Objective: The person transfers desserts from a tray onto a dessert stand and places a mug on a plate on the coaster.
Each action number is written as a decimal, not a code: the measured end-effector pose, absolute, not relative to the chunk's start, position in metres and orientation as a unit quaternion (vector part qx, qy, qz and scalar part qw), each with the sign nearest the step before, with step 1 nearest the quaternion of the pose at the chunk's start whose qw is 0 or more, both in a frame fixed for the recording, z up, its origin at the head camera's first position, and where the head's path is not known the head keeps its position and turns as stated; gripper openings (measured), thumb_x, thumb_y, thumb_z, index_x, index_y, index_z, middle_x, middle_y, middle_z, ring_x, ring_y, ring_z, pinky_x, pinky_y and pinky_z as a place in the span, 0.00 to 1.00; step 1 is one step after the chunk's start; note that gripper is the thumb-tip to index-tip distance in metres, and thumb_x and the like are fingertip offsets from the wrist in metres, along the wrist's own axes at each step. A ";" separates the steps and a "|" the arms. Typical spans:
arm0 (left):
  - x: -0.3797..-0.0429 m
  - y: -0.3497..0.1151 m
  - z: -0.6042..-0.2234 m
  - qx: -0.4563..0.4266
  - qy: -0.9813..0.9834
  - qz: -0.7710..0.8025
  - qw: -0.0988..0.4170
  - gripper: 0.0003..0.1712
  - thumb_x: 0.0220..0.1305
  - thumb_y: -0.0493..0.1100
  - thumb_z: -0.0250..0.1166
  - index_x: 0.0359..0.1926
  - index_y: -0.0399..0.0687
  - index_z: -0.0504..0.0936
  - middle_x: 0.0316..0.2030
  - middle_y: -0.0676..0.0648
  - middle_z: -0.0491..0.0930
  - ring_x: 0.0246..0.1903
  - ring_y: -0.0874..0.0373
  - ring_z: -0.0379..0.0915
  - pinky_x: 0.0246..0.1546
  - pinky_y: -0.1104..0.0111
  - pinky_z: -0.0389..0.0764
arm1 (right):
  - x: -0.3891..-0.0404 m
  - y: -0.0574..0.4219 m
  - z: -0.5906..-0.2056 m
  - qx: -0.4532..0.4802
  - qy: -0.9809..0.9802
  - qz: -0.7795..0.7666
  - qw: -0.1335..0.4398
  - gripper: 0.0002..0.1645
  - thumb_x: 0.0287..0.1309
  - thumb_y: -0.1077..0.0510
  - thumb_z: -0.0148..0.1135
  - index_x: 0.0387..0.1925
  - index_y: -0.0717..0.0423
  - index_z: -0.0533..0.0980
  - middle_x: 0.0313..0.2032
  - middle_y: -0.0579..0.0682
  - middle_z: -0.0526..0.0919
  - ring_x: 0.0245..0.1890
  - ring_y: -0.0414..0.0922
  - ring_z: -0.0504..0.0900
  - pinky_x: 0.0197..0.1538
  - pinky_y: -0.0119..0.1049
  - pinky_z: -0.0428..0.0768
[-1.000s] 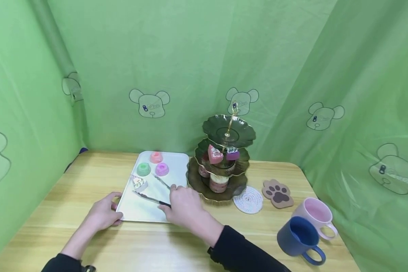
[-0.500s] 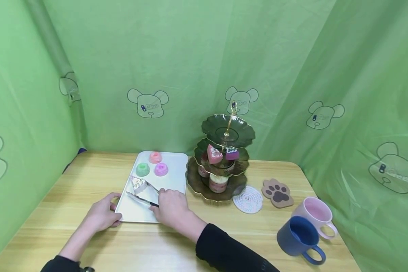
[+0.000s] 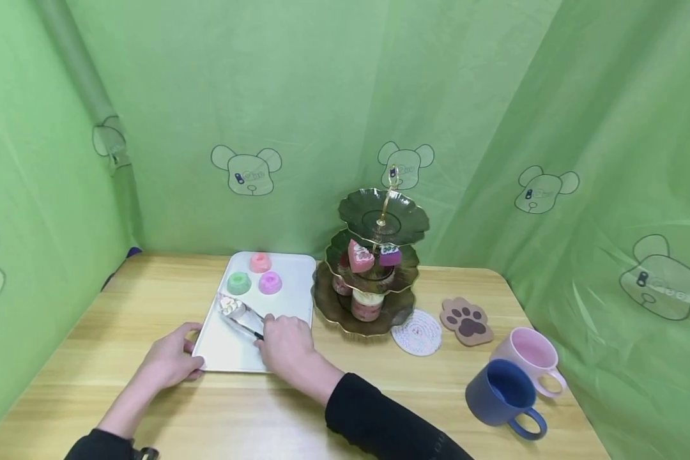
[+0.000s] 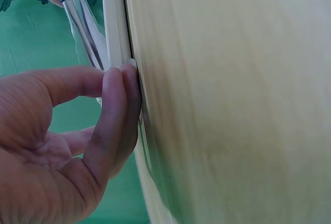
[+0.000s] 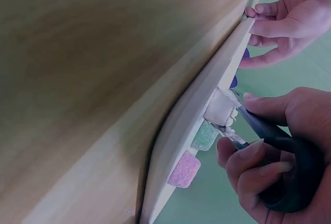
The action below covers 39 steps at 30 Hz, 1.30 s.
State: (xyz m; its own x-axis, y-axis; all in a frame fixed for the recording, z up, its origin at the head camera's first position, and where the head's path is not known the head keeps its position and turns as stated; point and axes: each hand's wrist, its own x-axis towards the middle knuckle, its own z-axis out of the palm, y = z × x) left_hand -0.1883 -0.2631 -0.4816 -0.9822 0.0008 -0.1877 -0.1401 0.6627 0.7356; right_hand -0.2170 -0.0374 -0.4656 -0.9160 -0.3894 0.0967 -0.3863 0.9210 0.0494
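A white tray [image 3: 228,351] lies on the wooden table. My left hand [image 3: 171,359] holds its left front corner, with the fingertips against the rim in the left wrist view. My right hand [image 3: 289,345] grips black-handled metal tongs [image 5: 269,133]. The tongs' two tips stand around a small white toy cake slice [image 5: 219,107] near the tray's left side, close on both its sides. Behind the slice sit a green ring-shaped cake [image 3: 238,283], a purple one [image 3: 269,282] and a pink one [image 3: 260,262].
Right of the tray rises a three-tier dark stand [image 3: 363,329], with a pink cake slice [image 3: 360,257] and a purple one [image 3: 390,255] on its middle tier. Farther right are a round woven coaster [image 3: 416,333], a paw-shaped coaster [image 3: 467,321], a blue mug [image 3: 485,396] and a pink mug [image 3: 531,351].
My right hand has moved left with the tongs. Their tips, spread apart before, have come together around the white cake slice. The left hand stays at the tray's corner.
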 end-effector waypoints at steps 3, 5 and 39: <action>-0.189 -0.263 -0.482 -0.038 0.906 0.411 0.088 0.47 0.53 0.25 0.67 0.74 0.23 0.60 0.39 0.34 0.81 0.25 0.57 0.83 0.25 0.66 0.91 | -0.217 -0.038 -0.464 0.201 -0.978 -0.021 0.057 0.25 0.65 0.33 0.69 0.41 0.50 0.82 0.27 0.48 0.84 0.28 0.46 0.86 0.24 0.38 0.83; -0.189 -0.263 -0.482 -0.038 0.906 0.413 0.089 0.47 0.53 0.25 0.67 0.74 0.23 0.60 0.39 0.34 0.81 0.25 0.57 0.83 0.25 0.66 0.91 | -0.217 -0.038 -0.463 0.202 -0.978 -0.023 0.052 0.25 0.65 0.33 0.68 0.42 0.50 0.82 0.27 0.48 0.84 0.28 0.46 0.86 0.25 0.37 0.83; -0.188 -0.264 -0.478 -0.023 0.911 0.401 0.095 0.47 0.53 0.25 0.68 0.73 0.21 0.59 0.40 0.32 0.82 0.25 0.57 0.82 0.25 0.67 0.90 | -0.186 0.081 -0.366 0.221 -0.966 0.085 0.101 0.25 0.66 0.37 0.70 0.47 0.54 0.82 0.20 0.46 0.76 0.20 0.46 0.77 0.19 0.40 0.77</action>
